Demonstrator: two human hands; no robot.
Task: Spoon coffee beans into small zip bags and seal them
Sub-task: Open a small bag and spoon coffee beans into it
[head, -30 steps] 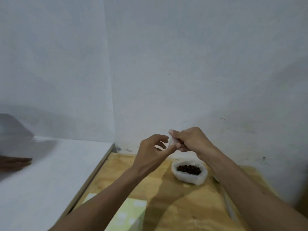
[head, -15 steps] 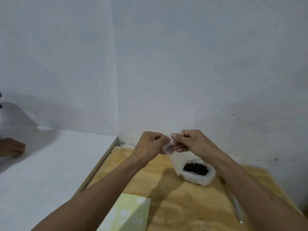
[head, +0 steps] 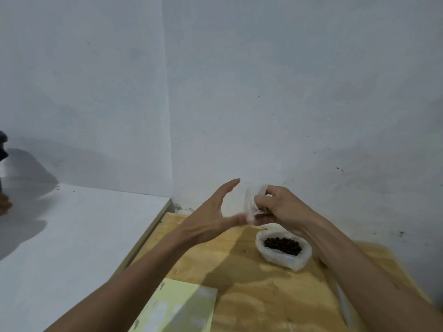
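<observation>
Green sheet [head: 177, 307] sits at 6 o'clock on the table [head: 251, 295]. Bean bag [head: 284, 251] at about 3. Above it, left hand [head: 211, 221] has fingers spread, thumb blurry near the zip bag [head: 251, 200]; right hand [head: 282, 207] fingers pinch it.

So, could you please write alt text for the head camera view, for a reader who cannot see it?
Above a light plywood table, the right hand pinches a small clear plastic zip bag while the left hand is spread open beside it. Below them sits an open white plastic bag of dark coffee beans, with a pale green card nearer the camera.
</observation>
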